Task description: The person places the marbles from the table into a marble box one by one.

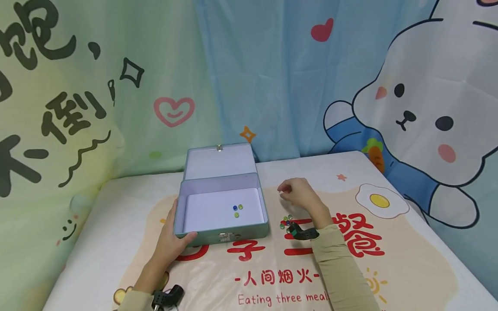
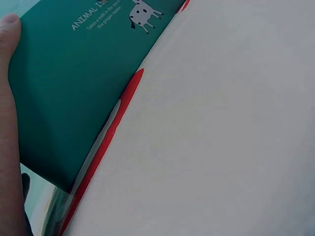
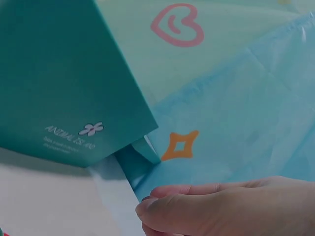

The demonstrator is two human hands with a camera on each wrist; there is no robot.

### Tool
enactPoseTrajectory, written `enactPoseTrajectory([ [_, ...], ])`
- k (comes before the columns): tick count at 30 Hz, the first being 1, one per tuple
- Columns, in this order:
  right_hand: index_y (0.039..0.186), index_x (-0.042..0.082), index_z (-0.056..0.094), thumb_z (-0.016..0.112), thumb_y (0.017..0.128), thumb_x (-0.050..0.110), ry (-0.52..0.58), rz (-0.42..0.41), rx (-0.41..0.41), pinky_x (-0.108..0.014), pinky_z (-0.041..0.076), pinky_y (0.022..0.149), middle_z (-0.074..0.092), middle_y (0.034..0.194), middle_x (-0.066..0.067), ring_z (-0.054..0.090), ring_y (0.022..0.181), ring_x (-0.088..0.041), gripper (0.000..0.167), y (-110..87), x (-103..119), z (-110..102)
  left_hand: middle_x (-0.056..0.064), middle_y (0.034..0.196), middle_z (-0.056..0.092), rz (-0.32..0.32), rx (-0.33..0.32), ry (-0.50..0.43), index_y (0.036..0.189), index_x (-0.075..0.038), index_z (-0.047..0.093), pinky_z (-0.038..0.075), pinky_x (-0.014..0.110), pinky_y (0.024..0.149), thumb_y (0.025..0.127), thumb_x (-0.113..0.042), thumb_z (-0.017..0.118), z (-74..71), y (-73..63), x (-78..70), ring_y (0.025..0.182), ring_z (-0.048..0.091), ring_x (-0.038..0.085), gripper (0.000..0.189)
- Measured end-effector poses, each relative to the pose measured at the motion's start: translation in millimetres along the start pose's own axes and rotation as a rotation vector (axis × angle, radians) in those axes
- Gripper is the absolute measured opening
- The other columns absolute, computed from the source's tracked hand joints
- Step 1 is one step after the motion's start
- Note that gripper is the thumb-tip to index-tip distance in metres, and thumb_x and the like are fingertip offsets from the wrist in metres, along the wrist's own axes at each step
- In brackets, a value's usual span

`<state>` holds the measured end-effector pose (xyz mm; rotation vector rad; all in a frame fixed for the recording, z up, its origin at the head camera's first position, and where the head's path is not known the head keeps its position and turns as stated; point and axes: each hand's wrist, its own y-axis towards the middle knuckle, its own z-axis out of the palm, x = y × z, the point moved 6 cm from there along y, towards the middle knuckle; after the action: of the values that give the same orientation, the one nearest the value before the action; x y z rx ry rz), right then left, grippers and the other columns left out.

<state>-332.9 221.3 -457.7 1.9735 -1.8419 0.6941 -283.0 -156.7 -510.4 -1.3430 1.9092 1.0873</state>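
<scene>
A green tin box (image 1: 241, 233) stands with its hinged lid (image 1: 219, 162) raised at the back. On its pale floor lie a blue marble (image 1: 235, 208) and two yellow-green marbles. My left hand (image 1: 173, 237) grips the box's front left corner, thumb on the front wall; the left wrist view shows the thumb (image 2: 9, 44) against the green side. To the right of the box my right hand (image 1: 301, 194) is raised, thumb and fingertips together, pinching what looks like a small dark marble (image 3: 148, 198), mostly hidden. Several marbles (image 1: 287, 219) lie on the cloth below that hand.
A printed cloth (image 1: 280, 272) with red characters covers the table. Behind it hangs a curtain (image 1: 264, 95) with hearts and a cartoon rabbit. A black wrist device (image 1: 303, 232) is strapped on the right wrist, close above the loose marbles, and another (image 1: 168, 296) on the left.
</scene>
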Motion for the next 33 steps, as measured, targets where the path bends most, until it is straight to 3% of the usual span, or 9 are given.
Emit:
enactPoseTrajectory([
  [9,0.108,0.007,0.07,0.066,0.087,0.012,-0.001,-0.025,-0.007,-0.034,0.052,0.083,0.067,0.097,-0.007,0.057,0.088,-0.021,0.021,-1.4,8.4,0.1,0.012,0.158,0.018,-0.011,0.01,0.012,0.154,-0.023,0.003,0.027,0.065,0.104,0.073,-0.028,0.074,-0.3,0.5,-1.1,0.137,0.029,0.038,0.108],
  [16,0.105,0.007,0.071,0.065,0.087,0.012,0.004,-0.059,-0.03,-0.034,0.053,0.08,0.068,0.095,-0.006,0.057,0.086,-0.02,0.02,-2.1,13.6,-1.2,0.013,0.157,0.019,-0.007,0.012,0.031,0.154,-0.027,0.001,0.029,0.065,0.103,0.072,-0.032,0.075,0.4,0.8,-0.9,0.137,0.03,0.038,0.11],
  [24,0.106,0.007,0.071,0.065,0.087,0.013,0.007,-0.068,-0.031,-0.033,0.053,0.079,0.067,0.094,-0.005,0.057,0.086,-0.02,0.021,-3.2,20.3,-0.6,0.014,0.158,0.018,-0.015,0.012,0.035,0.154,-0.021,0.003,0.028,0.065,0.104,0.072,-0.033,0.075,-0.9,-0.1,-2.8,0.138,0.029,0.039,0.11],
  [33,0.1,0.006,0.072,0.065,0.086,0.013,0.006,-0.123,-0.067,-0.033,0.052,0.077,0.068,0.089,-0.004,0.058,0.083,-0.018,0.017,-2.4,28.8,-1.0,0.012,0.158,0.017,-0.018,0.01,0.042,0.154,-0.024,0.001,0.027,0.065,0.105,0.072,-0.032,0.075,-0.6,0.5,-1.2,0.138,0.028,0.038,0.11],
])
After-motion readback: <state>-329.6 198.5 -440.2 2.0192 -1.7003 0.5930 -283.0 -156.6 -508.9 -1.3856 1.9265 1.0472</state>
